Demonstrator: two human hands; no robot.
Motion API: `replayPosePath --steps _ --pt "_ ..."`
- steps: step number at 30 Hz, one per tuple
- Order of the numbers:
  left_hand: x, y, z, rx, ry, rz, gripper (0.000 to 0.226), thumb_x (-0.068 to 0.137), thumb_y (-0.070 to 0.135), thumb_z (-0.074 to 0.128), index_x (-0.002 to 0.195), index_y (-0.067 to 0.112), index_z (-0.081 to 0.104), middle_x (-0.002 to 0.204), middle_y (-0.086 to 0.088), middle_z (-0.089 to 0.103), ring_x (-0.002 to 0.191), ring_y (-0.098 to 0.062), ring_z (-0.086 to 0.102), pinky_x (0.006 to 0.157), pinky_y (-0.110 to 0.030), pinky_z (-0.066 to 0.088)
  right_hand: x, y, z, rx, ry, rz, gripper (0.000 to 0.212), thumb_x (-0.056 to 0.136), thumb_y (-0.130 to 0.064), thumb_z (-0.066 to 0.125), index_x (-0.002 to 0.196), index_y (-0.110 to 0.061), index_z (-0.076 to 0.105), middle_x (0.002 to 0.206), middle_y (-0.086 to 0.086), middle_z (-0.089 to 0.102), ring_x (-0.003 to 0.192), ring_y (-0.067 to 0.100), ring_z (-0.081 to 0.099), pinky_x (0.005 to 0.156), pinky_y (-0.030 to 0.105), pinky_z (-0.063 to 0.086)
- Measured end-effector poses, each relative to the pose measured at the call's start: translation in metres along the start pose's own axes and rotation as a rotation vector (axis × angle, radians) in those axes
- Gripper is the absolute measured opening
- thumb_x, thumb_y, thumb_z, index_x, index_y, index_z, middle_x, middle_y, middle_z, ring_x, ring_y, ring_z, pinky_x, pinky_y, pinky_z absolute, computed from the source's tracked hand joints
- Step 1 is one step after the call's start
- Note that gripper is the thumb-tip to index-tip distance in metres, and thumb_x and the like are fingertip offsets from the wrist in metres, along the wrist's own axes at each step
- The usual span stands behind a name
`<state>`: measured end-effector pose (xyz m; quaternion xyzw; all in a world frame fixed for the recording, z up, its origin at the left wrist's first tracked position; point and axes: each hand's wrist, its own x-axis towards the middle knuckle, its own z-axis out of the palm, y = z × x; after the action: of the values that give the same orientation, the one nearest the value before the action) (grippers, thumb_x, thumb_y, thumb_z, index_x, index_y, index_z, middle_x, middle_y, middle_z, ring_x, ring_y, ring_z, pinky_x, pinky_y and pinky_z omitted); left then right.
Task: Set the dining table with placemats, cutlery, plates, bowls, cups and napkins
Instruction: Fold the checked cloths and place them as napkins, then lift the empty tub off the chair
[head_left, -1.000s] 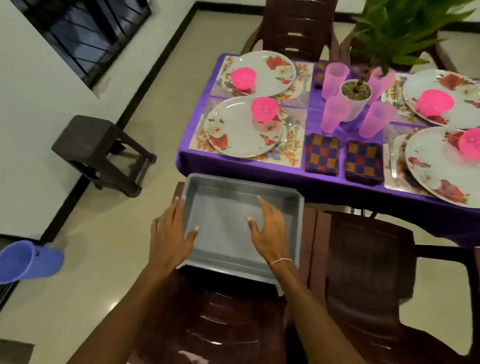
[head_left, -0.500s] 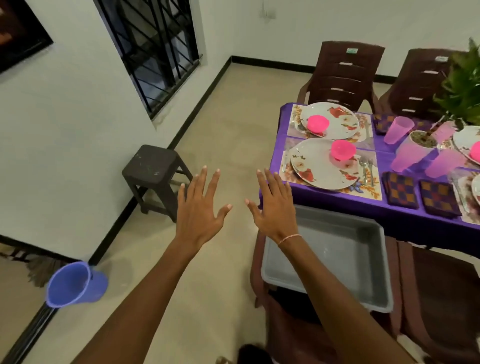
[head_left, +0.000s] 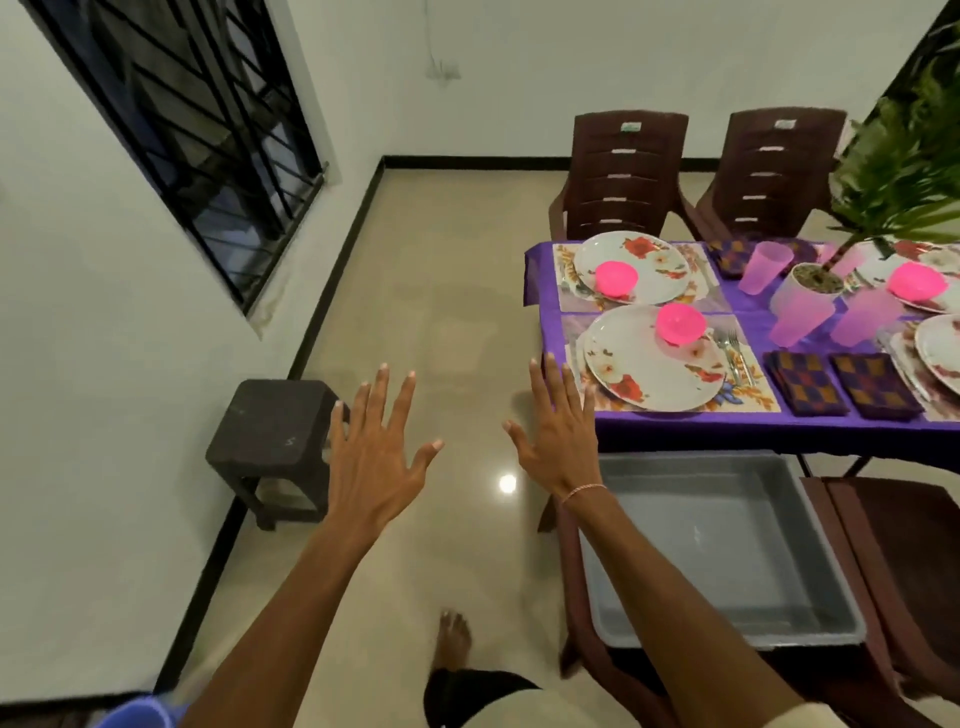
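Left hand, right hand: fingers spread, released, holding nothing, just off near corner of dining table. On table: placemats, floral plates, pink bowls, cups, forks, napkins. Grey tub on chair at table's near edge. Judgement: setting looks complete; next move calls only for final check.

Head cam — fwd/down, table right

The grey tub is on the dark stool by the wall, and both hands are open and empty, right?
Not quite. The head view shows the grey tub on the brown chair beside the table; the dark stool stands apart by the wall. The left hand and right hand are open and empty.
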<state>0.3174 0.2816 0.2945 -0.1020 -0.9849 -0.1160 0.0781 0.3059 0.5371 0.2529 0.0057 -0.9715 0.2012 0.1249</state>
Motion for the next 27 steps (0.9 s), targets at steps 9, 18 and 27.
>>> replayPosePath --steps 9,18,27 --pt "0.154 0.029 0.042 -0.104 -0.13 0.312 0.089 0.095 0.067 0.051 0.164 0.037 0.003 0.173 -0.003 0.002 0.157 -0.032 0.016 0.123 -0.06 0.015 0.055 0.043 0.01 -0.124 0.078 0.248 0.086 0.095 -0.057 0.049 0.164 -0.017 0.015 0.171 0.012 0.013 0.158 0.032 0.008 0.123 0.063 0.016" --pt "0.265 0.173 0.126 -0.139 -0.378 0.858 0.084 0.092 0.068 0.038 0.164 0.031 0.013 0.171 -0.006 0.015 0.151 -0.033 0.029 0.118 -0.062 0.028 0.055 0.113 0.004 -0.158 0.197 0.702 0.089 0.094 -0.038 0.062 0.164 -0.022 0.009 0.172 0.005 0.004 0.159 0.028 -0.001 0.126 0.06 0.006" --pt "0.338 0.3 0.232 -0.087 -0.602 1.418 0.081 0.095 0.069 0.035 0.163 0.03 0.017 0.171 -0.006 0.017 0.15 -0.032 0.031 0.119 -0.058 0.026 0.06 0.156 0.043 -0.031 0.332 1.341 0.078 0.1 -0.056 0.045 0.164 -0.024 0.012 0.172 0.003 0.012 0.158 0.027 0.011 0.126 0.057 0.01"
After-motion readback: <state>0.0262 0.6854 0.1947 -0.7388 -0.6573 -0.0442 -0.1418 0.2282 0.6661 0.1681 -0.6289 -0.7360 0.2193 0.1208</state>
